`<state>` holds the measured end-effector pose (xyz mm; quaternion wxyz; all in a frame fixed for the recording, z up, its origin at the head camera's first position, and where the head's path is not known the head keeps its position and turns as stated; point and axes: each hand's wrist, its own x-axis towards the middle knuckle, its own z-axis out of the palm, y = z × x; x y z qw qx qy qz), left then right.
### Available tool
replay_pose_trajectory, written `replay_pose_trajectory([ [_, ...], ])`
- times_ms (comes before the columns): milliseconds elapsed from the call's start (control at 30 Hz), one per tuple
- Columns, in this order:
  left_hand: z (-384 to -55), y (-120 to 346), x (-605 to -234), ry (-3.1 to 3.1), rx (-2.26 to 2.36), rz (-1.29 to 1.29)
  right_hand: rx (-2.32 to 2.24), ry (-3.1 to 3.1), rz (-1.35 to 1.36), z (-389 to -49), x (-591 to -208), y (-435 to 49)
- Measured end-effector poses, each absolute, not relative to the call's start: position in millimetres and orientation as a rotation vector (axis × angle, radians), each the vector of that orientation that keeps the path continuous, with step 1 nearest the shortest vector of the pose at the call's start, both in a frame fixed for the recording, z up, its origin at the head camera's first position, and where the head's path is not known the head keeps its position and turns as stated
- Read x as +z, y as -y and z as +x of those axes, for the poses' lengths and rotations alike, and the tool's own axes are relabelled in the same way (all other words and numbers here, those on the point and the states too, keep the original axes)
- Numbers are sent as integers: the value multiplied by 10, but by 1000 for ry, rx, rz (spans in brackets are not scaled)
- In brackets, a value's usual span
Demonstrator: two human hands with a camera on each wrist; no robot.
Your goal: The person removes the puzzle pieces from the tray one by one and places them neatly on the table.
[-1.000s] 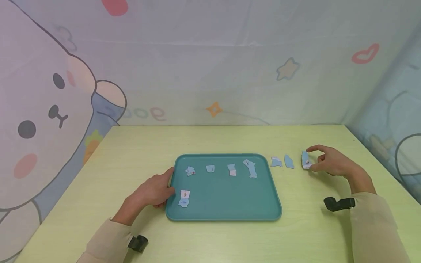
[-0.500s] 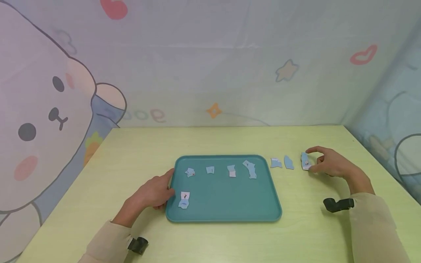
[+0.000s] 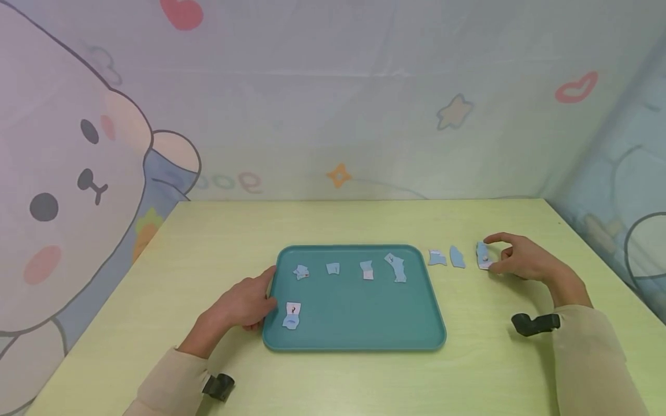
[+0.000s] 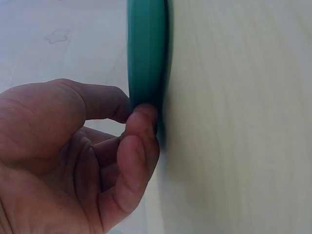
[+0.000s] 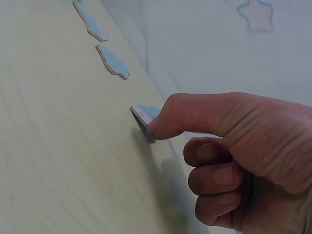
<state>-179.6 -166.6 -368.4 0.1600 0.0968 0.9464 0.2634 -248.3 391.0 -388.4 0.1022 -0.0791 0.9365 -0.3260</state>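
My left hand (image 3: 244,303) grips the left rim of a teal tray (image 3: 359,318), thumb over the rim. In the left wrist view its curled fingers (image 4: 139,136) meet the tray's outer edge. At the right, my right hand (image 3: 528,260) pinches a light-blue puzzle piece (image 3: 482,253) at its two ends with thumb and index finger; the other fingers are curled in. The right wrist view shows this puzzle piece (image 5: 142,115) with one edge tilted off the table and a dark underside. Two more pieces, one notched (image 3: 437,257) and one narrow (image 3: 457,256), lie between tray and right hand.
Along the tray's back lie a small jagged piece (image 3: 300,272), a squarish piece (image 3: 333,268), a blue-and-white piece (image 3: 366,270) and a long bent piece (image 3: 398,268). Another piece (image 3: 292,316) lies front left. A printed curtain (image 3: 312,115) hangs behind the pale wooden table (image 3: 364,381).
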Motion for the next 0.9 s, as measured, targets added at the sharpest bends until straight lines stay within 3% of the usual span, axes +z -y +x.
replay_pose_trajectory([
  [467,-1807,1670,-3702,-2717,739,280,-984,-2797,-264,-2465,-3758,-3922],
  [900,-1799,1669,-3697,-2715,739,269,-969,-2934,-324,-2401,-3471,-3556],
])
